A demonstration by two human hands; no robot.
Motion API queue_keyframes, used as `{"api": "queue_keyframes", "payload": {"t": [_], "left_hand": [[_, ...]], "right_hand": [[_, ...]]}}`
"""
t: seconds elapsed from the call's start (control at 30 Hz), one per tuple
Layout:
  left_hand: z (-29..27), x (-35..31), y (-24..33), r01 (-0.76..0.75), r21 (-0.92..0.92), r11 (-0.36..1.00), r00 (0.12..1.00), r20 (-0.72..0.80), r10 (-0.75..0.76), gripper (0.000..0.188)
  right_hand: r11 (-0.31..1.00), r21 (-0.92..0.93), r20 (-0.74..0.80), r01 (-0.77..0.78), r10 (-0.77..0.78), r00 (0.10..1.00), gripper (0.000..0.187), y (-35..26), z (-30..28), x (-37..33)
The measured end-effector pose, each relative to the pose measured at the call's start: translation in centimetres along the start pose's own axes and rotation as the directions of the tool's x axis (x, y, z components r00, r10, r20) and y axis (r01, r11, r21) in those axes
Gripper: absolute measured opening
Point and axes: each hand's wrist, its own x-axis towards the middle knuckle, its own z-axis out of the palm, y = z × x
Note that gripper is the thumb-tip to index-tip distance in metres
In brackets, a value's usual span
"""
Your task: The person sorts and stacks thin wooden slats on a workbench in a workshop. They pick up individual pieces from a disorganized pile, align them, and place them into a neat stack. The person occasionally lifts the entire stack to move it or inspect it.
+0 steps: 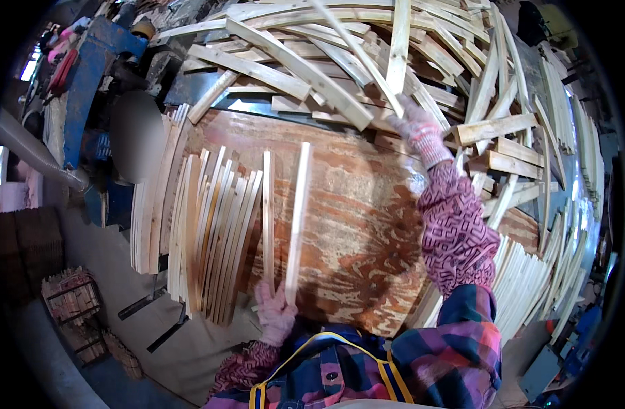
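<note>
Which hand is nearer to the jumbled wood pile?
Right: the right hand is at the near edge of the pile; the left hand is near the body, at the lower ends of two strips.

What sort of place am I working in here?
Most likely a woodworking shop or small timber mill: there's a jumbled heap of wooden strips, a plywood work surface, and what looks like a blue-painted machine at the upper left.

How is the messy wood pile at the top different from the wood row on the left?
The pile has sticks crossing every which way, but the row has them lined up side by side. The pile spreads wide; the row is a narrower bunch. The right hand is at the pile, not the row. Both are pale wood sticks.
</note>
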Motion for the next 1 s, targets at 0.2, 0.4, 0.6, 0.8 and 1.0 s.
{"api": "queue_keyframes", "payload": {"t": [0.2, 0.4, 0.6, 0.8, 1.0], "left_hand": [[2.7, 6.7, -1.6, 0.188, 0.009, 0.982, 0.982, -0.035, -0.188, 0.080], [5.0, 1.3, -4.3, 0.022, 0.080, 0.997, 0.991, -0.131, -0.011, 0.083], [-5.2, 7.5, 5.1, -0.105, -0.310, 0.945, 0.991, -0.109, 0.074, 0.094], [-8.5, 10.4, 1.8, 0.007, -0.552, 0.834, 0.984, -0.144, -0.104, 0.090], [-9.0, 4.2, -17.6, 0.063, 0.153, 0.986, 0.957, -0.289, -0.017, 0.066]], "right_hand": [[0.016, 0.951, 0.308, -0.310, -0.183, 0.934, 0.076, 2.6, 6.9, -12.3], [-0.026, 0.934, 0.354, -0.357, -0.079, 0.932, 0.074, 4.9, 11.7, -15.9], [0.482, 0.875, 0.136, -0.047, -0.152, 0.979, 0.051, -4.2, 13.8, -25.0], [0.901, 0.418, 0.013, 0.115, -0.133, 0.991, 0.040, -5.3, 17.3, -17.0], [0.885, -0.271, -0.133, 0.378, -0.424, 0.896, 0.063, -15.5, 18.0, -6.1]]}}
